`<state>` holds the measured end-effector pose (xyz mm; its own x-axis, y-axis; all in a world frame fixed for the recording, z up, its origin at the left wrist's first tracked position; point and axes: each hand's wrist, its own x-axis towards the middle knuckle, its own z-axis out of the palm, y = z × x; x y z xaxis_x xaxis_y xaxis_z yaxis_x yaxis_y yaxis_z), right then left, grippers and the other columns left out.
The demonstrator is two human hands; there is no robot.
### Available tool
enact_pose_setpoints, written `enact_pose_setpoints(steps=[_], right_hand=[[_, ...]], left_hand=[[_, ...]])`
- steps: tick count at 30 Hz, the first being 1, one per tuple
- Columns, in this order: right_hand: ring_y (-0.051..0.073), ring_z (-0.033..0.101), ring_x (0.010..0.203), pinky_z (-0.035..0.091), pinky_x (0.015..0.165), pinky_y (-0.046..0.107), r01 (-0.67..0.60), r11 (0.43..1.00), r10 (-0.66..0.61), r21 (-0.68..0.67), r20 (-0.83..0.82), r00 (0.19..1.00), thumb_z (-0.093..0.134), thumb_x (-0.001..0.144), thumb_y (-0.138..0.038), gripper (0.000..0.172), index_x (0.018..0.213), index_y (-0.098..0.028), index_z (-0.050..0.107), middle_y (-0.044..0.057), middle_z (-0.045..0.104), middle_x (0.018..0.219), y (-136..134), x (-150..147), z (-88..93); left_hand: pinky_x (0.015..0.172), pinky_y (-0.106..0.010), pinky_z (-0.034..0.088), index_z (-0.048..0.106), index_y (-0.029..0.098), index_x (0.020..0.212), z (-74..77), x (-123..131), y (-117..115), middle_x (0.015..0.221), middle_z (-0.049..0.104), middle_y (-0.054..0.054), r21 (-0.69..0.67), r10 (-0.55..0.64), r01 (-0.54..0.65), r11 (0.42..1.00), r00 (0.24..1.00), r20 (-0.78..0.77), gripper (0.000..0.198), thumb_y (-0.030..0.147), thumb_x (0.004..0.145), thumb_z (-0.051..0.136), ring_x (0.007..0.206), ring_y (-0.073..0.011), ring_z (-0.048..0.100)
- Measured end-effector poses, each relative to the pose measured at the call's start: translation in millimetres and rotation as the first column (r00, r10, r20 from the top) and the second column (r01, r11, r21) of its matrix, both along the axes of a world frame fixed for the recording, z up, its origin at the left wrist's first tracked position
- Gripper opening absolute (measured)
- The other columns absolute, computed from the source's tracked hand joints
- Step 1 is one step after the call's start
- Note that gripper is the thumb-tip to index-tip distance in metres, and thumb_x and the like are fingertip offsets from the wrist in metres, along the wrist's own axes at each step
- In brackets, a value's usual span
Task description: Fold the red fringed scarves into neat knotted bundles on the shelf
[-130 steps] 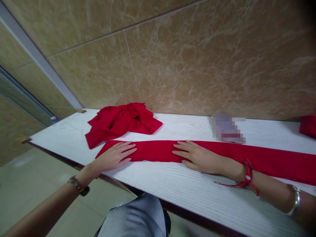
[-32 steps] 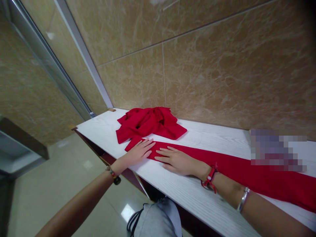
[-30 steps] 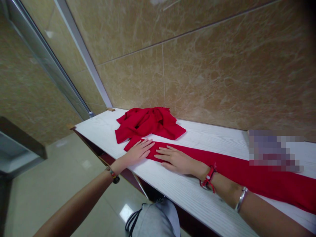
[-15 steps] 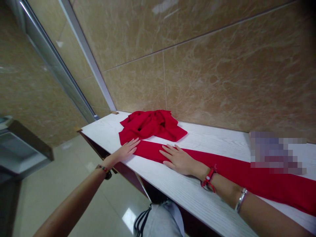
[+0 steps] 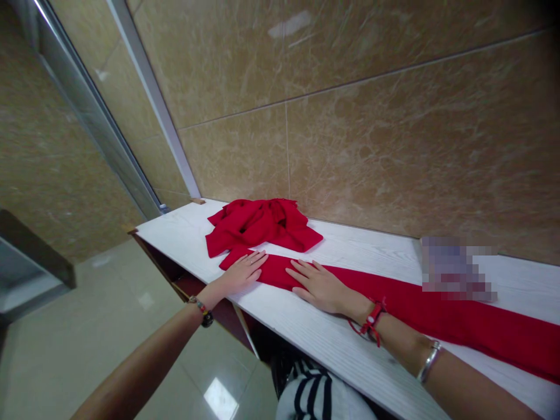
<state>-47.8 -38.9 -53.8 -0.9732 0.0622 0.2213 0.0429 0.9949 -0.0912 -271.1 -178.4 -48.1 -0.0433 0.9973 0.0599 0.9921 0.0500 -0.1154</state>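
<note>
A long folded strip of red cloth runs along the white tabletop and out past the right edge of view. My left hand lies flat on the strip near its left end, fingers stretched out. To its right, my right hand also rests flat on the cloth with the fingers spread. Neither hand grips anything. Behind my left hand sits a crumpled heap of the same red cloth, close to the wall.
A blurred-out object stands on the table at the back right, behind the strip. The tiled wall borders the table's far side. Tiled floor shows at the lower left.
My left hand has slid right along the strip, closer to my right hand, uncovering the strip's left end. My right hand stays in about the same place. The view has shifted slightly.
</note>
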Motion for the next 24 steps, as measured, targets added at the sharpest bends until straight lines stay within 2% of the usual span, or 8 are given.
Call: enact_pose_setpoints(steps=[5,10,13,15,17,20,22,24], right_hand=[[0.023,0.026,0.128,0.021,0.104,0.045,0.076,0.995,-0.075,-0.058,0.017,0.997,0.022,0.09,-0.045,0.055,0.133,-0.013,0.033,0.013,0.03,0.139,5,19,3.3],[0.024,0.024,0.129,0.021,0.104,0.043,0.178,0.976,-0.187,-0.126,-0.063,0.98,0.026,0.089,-0.04,0.056,0.132,-0.005,0.032,0.017,0.03,0.138,-9,-11,11.5],[0.024,0.024,0.129,0.019,0.104,0.044,0.182,0.974,-0.19,-0.134,-0.048,0.981,0.028,0.089,-0.04,0.055,0.131,-0.005,0.033,0.016,0.031,0.138,-16,-29,10.9],[0.023,0.025,0.128,0.019,0.105,0.044,0.177,0.976,-0.182,-0.128,-0.03,0.983,0.028,0.089,-0.04,0.054,0.131,-0.006,0.034,0.015,0.031,0.139,-15,-28,8.6],[0.023,0.025,0.128,0.019,0.104,0.044,0.195,0.974,-0.199,-0.116,-0.026,0.98,0.027,0.089,-0.041,0.054,0.132,-0.008,0.033,0.013,0.03,0.139,-6,-11,5.4],[0.023,0.026,0.128,0.021,0.103,0.045,0.265,0.961,-0.267,-0.075,-0.019,0.964,0.027,0.089,-0.041,0.054,0.133,-0.009,0.032,0.013,0.031,0.139,16,39,0.8],[0.024,0.027,0.128,0.023,0.103,0.046,0.318,0.948,-0.318,-0.034,-0.002,0.948,0.026,0.09,-0.04,0.054,0.133,-0.008,0.031,0.014,0.031,0.138,31,79,-0.1],[0.025,0.027,0.128,0.024,0.102,0.047,0.366,0.931,-0.366,0.005,0.024,0.93,0.025,0.09,-0.039,0.053,0.133,-0.007,0.031,0.016,0.03,0.138,42,114,2.4]], left_hand=[[0.105,-0.035,0.022,0.033,0.014,0.132,6.8,4,6,0.14,0.029,-0.008,0.007,0.017,-0.017,1.0,1.0,0.001,0.046,0.028,0.089,0.025,0.129,-0.0163,0.026],[0.102,-0.043,0.025,0.035,0.023,0.131,6.7,10,18,0.142,0.028,-0.002,0.114,0.08,-0.075,0.991,0.996,-0.035,0.044,0.033,0.09,0.021,0.129,-0.0203,0.024],[0.101,-0.04,0.027,0.032,0.022,0.133,-2.3,-3,22,0.14,0.031,-0.003,0.092,0.11,-0.107,0.99,0.993,-0.036,0.046,0.035,0.09,0.021,0.128,-0.0197,0.027],[0.101,-0.04,0.028,0.033,0.021,0.133,-10.1,-17,22,0.14,0.032,-0.003,0.093,0.123,-0.117,0.989,0.99,-0.065,0.048,0.037,0.089,0.022,0.127,-0.0208,0.028],[0.099,-0.042,0.03,0.033,0.02,0.133,-17.2,-30,21,0.14,0.031,-0.003,0.1,0.124,-0.114,0.988,0.987,-0.105,0.048,0.037,0.089,0.023,0.127,-0.023,0.029],[0.098,-0.043,0.031,0.035,0.02,0.132,-22.4,-46,18,0.14,0.03,-0.004,0.076,0.081,-0.071,0.995,0.987,-0.141,0.047,0.033,0.088,0.023,0.128,-0.0241,0.027],[0.097,-0.046,0.031,0.039,0.02,0.13,-20.0,-47,20,0.14,0.032,-0.005,0.045,0.073,-0.067,0.997,0.988,-0.136,0.047,0.029,0.087,0.022,0.128,-0.0259,0.026],[0.095,-0.053,0.03,0.041,0.017,0.128,-12.9,-35,29,0.138,0.034,-0.009,0.038,0.127,-0.123,0.992,0.983,-0.13,0.047,0.027,0.086,0.022,0.127,-0.0304,0.027]])
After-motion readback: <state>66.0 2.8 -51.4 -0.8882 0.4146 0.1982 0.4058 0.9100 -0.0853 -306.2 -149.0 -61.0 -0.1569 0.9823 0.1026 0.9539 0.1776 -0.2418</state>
